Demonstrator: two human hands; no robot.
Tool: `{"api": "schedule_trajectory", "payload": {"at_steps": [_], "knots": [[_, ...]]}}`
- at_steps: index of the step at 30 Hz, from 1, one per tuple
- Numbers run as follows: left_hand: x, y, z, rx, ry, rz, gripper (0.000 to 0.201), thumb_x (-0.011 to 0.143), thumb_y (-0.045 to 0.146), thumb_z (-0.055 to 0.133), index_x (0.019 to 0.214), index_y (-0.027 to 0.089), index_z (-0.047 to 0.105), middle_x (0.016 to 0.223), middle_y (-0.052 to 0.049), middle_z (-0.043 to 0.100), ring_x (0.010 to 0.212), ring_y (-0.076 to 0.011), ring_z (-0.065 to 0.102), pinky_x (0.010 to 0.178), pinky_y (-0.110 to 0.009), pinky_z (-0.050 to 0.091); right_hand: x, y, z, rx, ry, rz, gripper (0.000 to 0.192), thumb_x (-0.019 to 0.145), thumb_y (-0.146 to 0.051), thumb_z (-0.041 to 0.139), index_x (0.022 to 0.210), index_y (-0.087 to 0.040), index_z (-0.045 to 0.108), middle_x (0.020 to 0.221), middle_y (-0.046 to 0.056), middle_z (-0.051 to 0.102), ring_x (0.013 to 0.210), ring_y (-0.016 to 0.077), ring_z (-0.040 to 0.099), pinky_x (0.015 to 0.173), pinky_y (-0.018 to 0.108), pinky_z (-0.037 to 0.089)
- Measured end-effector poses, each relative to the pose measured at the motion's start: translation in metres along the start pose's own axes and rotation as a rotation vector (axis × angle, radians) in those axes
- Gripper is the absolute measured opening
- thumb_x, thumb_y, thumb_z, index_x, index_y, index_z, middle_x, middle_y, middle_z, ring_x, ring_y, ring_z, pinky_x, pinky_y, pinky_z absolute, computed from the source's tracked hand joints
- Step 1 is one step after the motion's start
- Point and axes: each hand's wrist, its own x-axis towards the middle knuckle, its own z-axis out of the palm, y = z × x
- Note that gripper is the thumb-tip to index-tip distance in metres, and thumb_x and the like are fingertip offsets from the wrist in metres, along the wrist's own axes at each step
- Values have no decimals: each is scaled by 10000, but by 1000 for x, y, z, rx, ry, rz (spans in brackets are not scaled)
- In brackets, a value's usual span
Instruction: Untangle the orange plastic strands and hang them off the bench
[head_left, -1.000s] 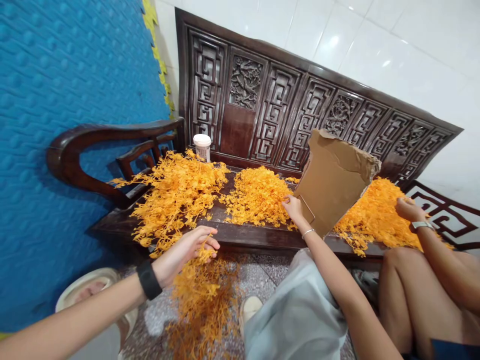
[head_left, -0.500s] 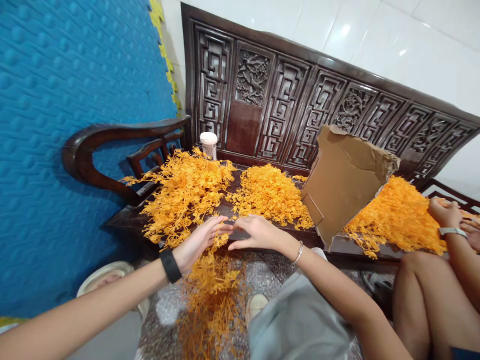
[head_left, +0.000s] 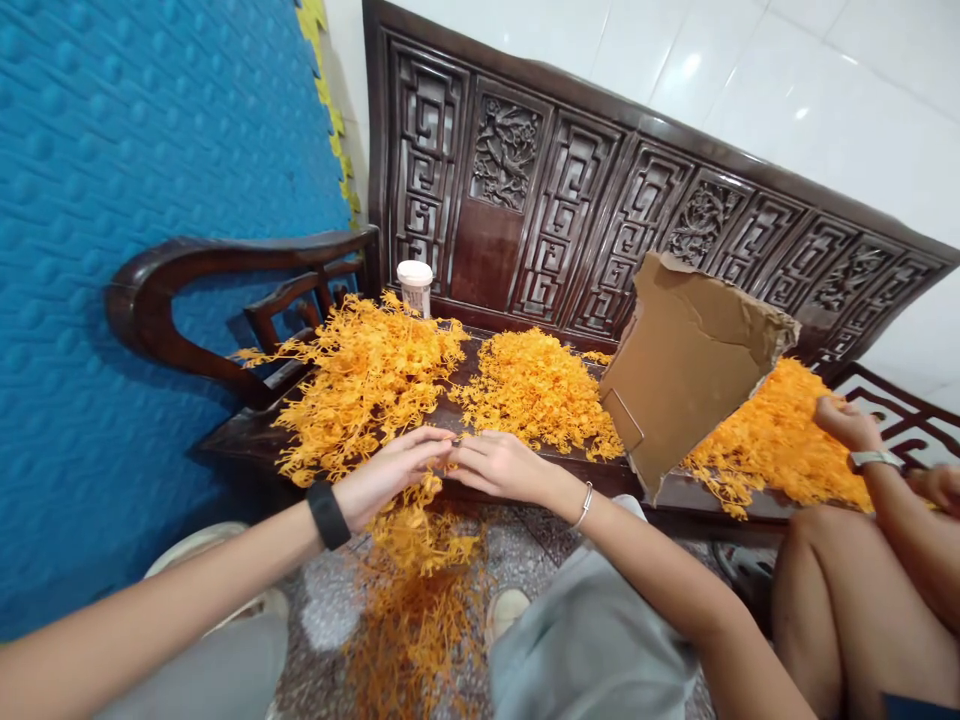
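My left hand (head_left: 397,468), with a black band on the wrist, is closed, its fingers pinched near the front edge of the bench. A bit of orange plastic shows at its fingertips. Fingertip to fingertip with it is my right hand (head_left: 499,465), also closed; what it pinches is too small and hidden to make out. Just under the hands, orange plastic sprigs (head_left: 424,540) run down in a tangle toward the floor. On the bench, a larger heap of orange sprigs (head_left: 367,380) lies ahead to the left and a heap of short orange pieces (head_left: 536,385) ahead to the right.
The dark carved bench (head_left: 499,250) spans the view. A white lidded tub (head_left: 415,288) stands by its back. A cardboard sheet (head_left: 697,350) leans upright before another orange heap (head_left: 802,440), where a co-worker's hand (head_left: 851,425) is. Blue matting (head_left: 150,130) covers the left.
My hands have come together: the right hand's spread fingers have closed in against the left fingertips. The co-worker's hand has shifted left over the far heap.
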Motion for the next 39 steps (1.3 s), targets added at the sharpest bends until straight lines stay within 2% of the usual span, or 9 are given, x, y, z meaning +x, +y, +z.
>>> {"api": "schedule_trajectory", "payload": {"at_steps": [4,7,10,20,25,28,30,35,39], "knots": [[3,-2,-6,106,-140,4,271,683,342,565,888,172,512,666,8,588,562,-119,534,506,-230,365,-2,2,3,51,4,4,197,856,-262,334,831,-158,500,734,35,552,661,108,480,671,229,350],[4,-3,-7,152,-217,4,247,684,310,556,871,163,493,636,9,590,393,-65,429,395,-203,258,-4,5,8,58,50,61,155,820,-248,381,749,-159,485,647,13,516,598,101,444,625,215,336],[2,-2,-5,126,-190,16,216,689,280,541,858,161,478,588,23,570,351,-33,334,375,-190,189,-7,9,9,53,87,124,129,785,-229,410,684,-166,458,601,-2,489,546,94,404,586,208,320],[2,1,19,32,-102,37,270,639,302,563,837,165,441,551,42,517,343,-17,247,385,-189,118,-18,13,15,168,187,341,130,685,-221,502,610,-172,408,539,-41,417,511,72,362,539,187,294],[-13,8,4,55,-21,-32,258,644,287,554,847,161,457,514,51,494,322,-4,190,377,-188,80,-60,62,-4,99,427,755,155,713,-202,390,564,-163,398,493,-41,359,460,68,317,469,195,249],[-23,15,-13,75,56,43,273,659,313,556,879,174,471,563,44,511,338,-8,239,372,-172,128,-102,100,-16,127,699,1045,198,741,-274,369,643,-144,481,539,-25,421,494,77,362,486,189,290],[-27,11,-21,80,102,54,291,664,339,554,898,185,473,588,39,515,351,-19,267,365,-168,154,-124,118,-17,162,755,1179,227,713,-317,414,711,-133,546,554,-17,465,505,84,387,500,194,312],[-30,-22,-28,74,138,-135,354,660,356,548,959,186,462,593,29,519,364,-47,317,348,-170,176,-149,139,2,190,624,1270,302,655,-352,469,756,-107,613,570,20,538,508,103,427,520,218,345],[-33,-36,-33,31,142,-158,368,664,355,545,979,176,479,664,-1,565,414,-71,393,365,-184,237,-151,145,15,252,518,1250,298,623,-329,497,768,-106,630,589,32,567,497,106,452,518,222,362]]}}
